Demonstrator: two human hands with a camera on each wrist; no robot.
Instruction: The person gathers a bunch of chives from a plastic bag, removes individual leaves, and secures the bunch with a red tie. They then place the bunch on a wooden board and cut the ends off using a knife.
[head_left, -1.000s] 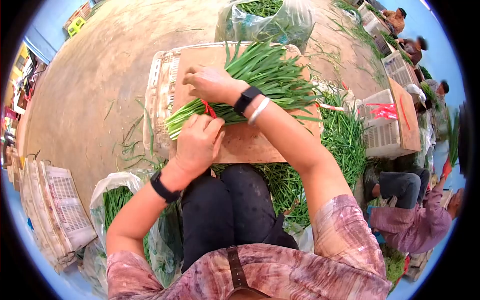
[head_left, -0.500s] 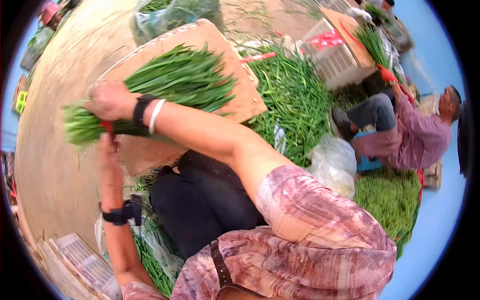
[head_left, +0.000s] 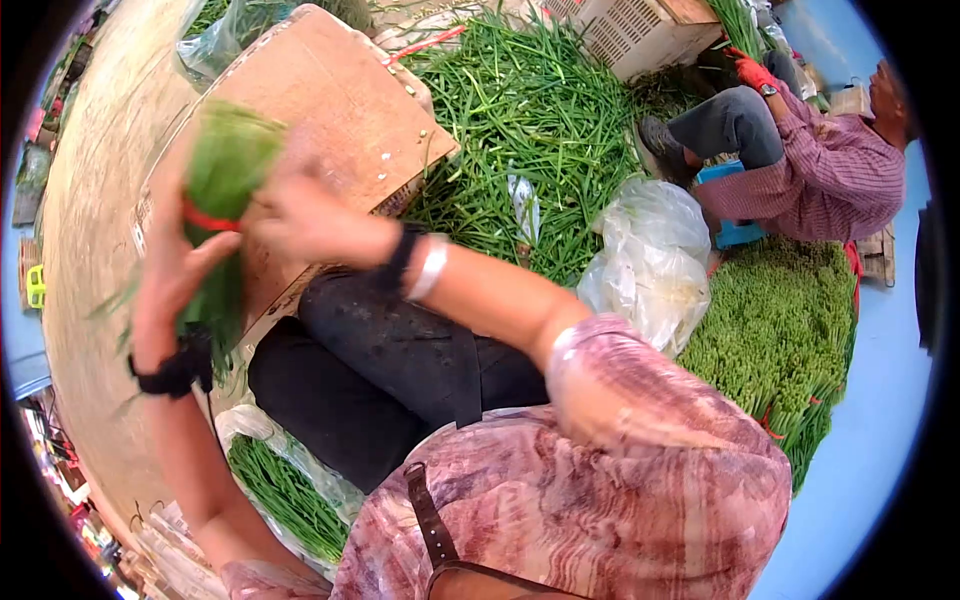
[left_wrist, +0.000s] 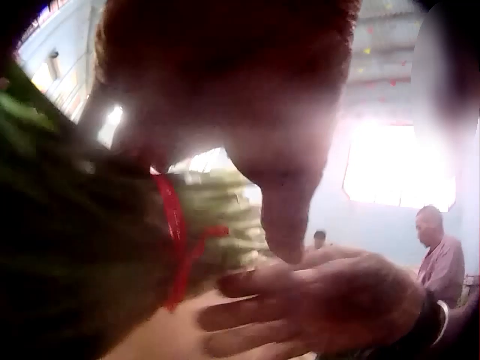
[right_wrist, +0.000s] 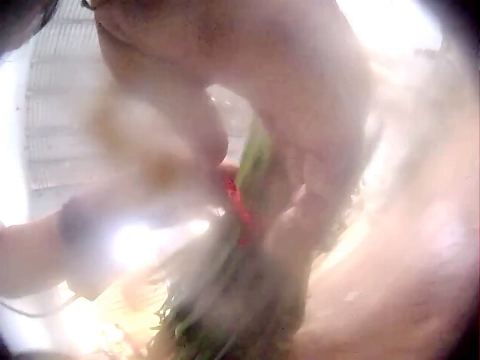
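Note:
A bundle of long green leaves [head_left: 235,165], bound with a red tie [head_left: 210,220], is up off the board, pale ends at the top and leaves hanging down. My left hand [head_left: 170,270] grips it beside the tie, thumb across the front. Just right of the bundle is my right hand [head_left: 310,220], blurred. The left wrist view shows the right hand [left_wrist: 322,300] with straight, spread fingers near the pale ends; whether it touches them I cannot tell. The red tie [right_wrist: 238,206] also shows, hazily, in the right wrist view.
A brown board [head_left: 330,100] lies on a crate in front of the knees. Loose green leaves [head_left: 510,120] are heaped to its right, near a clear plastic bag [head_left: 650,250]. A seated person [head_left: 820,170] in red gloves is at the right, behind many packed stems [head_left: 780,320].
The bundle has come up off the board and turned from lying flat to upright in my left hand. My right hand has moved off it to the right. The head view has swung rightward.

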